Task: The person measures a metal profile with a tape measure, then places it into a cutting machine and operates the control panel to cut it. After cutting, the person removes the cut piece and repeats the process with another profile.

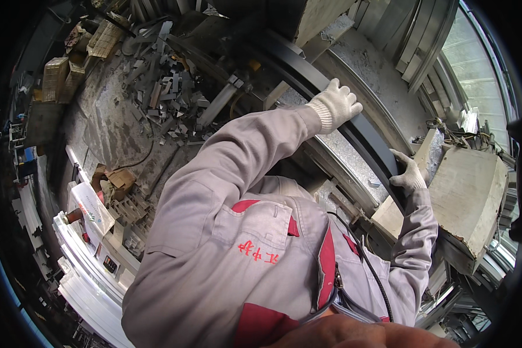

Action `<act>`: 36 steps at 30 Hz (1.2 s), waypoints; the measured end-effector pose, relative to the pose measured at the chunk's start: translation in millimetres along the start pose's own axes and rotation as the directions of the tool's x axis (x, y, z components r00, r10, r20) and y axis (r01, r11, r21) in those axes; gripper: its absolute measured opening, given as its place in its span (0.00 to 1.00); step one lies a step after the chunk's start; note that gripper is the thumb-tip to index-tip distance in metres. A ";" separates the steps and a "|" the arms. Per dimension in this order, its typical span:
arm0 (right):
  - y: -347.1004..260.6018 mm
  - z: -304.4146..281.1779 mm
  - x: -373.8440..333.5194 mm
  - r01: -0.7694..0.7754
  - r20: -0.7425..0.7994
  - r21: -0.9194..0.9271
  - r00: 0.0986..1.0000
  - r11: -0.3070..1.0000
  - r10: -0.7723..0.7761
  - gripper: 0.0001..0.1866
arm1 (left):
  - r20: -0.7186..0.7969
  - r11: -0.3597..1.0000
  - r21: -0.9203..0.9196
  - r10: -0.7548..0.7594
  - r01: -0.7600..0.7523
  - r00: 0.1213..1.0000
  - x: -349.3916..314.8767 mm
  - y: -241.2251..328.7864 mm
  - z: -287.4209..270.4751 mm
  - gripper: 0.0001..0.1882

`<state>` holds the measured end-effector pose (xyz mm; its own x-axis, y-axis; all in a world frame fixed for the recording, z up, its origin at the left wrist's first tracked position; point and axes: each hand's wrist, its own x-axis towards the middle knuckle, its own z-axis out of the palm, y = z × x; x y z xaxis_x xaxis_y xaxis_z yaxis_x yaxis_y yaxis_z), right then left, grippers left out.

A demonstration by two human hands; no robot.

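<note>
A long dark grey metal profile [366, 139] runs from the upper middle down to the right, across a machine bed strewn with shiny shavings [354, 159]. My left hand [336, 105], in a white knit glove, is closed over the profile around its middle. Nearer to me, my right hand [410, 175], gloved the same way, grips the profile's right edge with thumb and fingers. The profile's far end fades into the dark under a machine part, and its near end is hidden by my body and sleeve.
A heap of metal offcuts [168, 93] covers the floor at the far left. Left of me are an open cardboard box [120, 178] and stacked white profiles [90, 290]. A pale, box-shaped housing [467, 203] stands close beside my right arm. Long profiles [417, 46] lean at the upper right.
</note>
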<state>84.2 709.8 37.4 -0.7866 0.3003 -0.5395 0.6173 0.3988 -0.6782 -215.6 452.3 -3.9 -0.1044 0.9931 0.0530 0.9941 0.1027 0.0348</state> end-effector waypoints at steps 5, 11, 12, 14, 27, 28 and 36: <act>4.6 -9.2 20.2 0.011 -0.059 -0.032 0.998 0.999 -0.013 0.51 | 0.005 1.000 0.002 -0.017 0.017 1.000 19.0 -11.8 5.8 0.25; 4.5 -13.4 29.8 0.003 -0.020 -0.015 1.000 1.000 -0.004 0.50 | 0.005 1.000 0.005 -0.019 0.019 1.000 25.6 -14.9 19.3 0.25; 4.9 -7.7 26.9 0.001 -0.016 -0.067 1.000 0.998 -0.002 0.50 | -0.010 1.000 0.000 -0.016 0.016 1.000 19.4 -14.0 20.9 0.25; 9.5 -7.2 29.7 -0.026 -0.021 -0.008 0.999 1.000 0.026 0.49 | -0.013 1.000 -0.024 -0.013 0.012 1.000 22.9 -15.3 25.2 0.25; -0.3 46.7 -25.5 -0.152 -0.399 -0.496 0.914 0.855 -0.070 0.58 | -0.112 0.988 -0.148 0.039 -0.055 0.993 30.8 -23.9 41.8 0.35; 3.9 53.9 -31.7 -0.192 -0.441 -0.552 0.893 0.812 -0.089 0.57 | -0.133 0.978 -0.191 0.063 -0.088 0.989 34.5 -24.1 40.4 0.39; 32.2 58.3 -29.8 -0.535 -0.557 -0.567 0.809 0.627 0.186 0.55 | -0.054 0.984 -0.148 0.097 -0.104 0.994 40.9 -17.9 33.7 0.47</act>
<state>128.3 663.2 2.6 -0.5280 0.8000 -0.2850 0.8008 0.5808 0.1464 -236.7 492.9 -35.9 -0.0087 0.9939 0.1095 0.9843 -0.0107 0.1760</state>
